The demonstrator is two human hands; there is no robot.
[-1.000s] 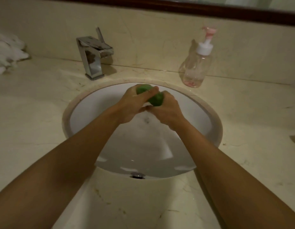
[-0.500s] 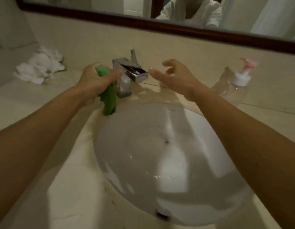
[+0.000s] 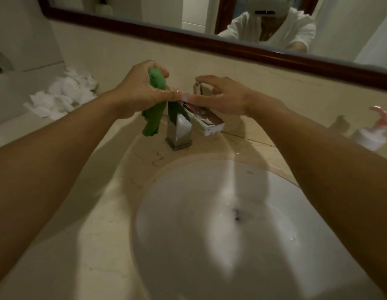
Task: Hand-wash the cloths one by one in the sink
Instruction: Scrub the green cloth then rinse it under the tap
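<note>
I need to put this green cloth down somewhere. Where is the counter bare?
The broad counter left of the sink, between the white cloth pile and the near edge, is bare. Crowded: around the faucet, where the left hand holds the green cloth and the right hand is at the lever.

One head-worn wide-angle view, close above the bench (image 3: 90,213), tilted forward and down onto sink (image 3: 177,213), facing faucet (image 3: 179,131) and mirror (image 3: 166,14) on wall.

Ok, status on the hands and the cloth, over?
Left hand grips green cloth, hanging beside faucet. Right hand at the lever, grip unclear. Nothing blocks the sink.
</note>
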